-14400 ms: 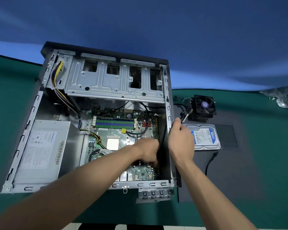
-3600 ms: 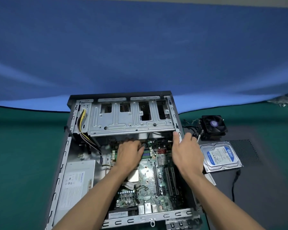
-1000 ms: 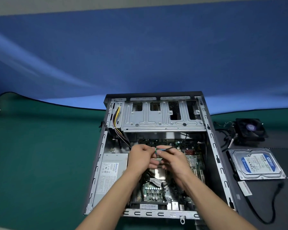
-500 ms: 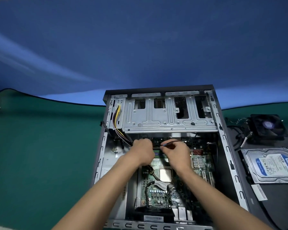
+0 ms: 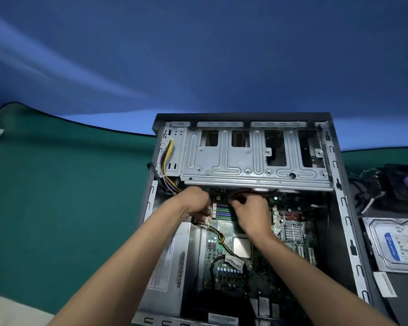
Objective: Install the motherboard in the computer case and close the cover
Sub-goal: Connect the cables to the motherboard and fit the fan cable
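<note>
both hands moved deeper, up to drive cage [image 5: 254,161] edge. motherboard [image 5: 243,245] lay in case [image 5: 346,208], below cage. right hand [image 5: 251,214] pinched dark cable [image 5: 240,195]; left hand [image 5: 196,203] curled, grip unclear. looked like cable plugging; cover not yet on.

Both bare forearms reach forward from the lower edge of the view and converge toward the middle. The left hand [image 5: 196,201] lies knuckles up, its fingers curled downward and inward; what its grip closes on is hidden beneath the hand. The right hand [image 5: 251,211] sits just beside it, back of the hand up, thumb and forefinger pinched together at its far tip. The two hands nearly touch.
</note>
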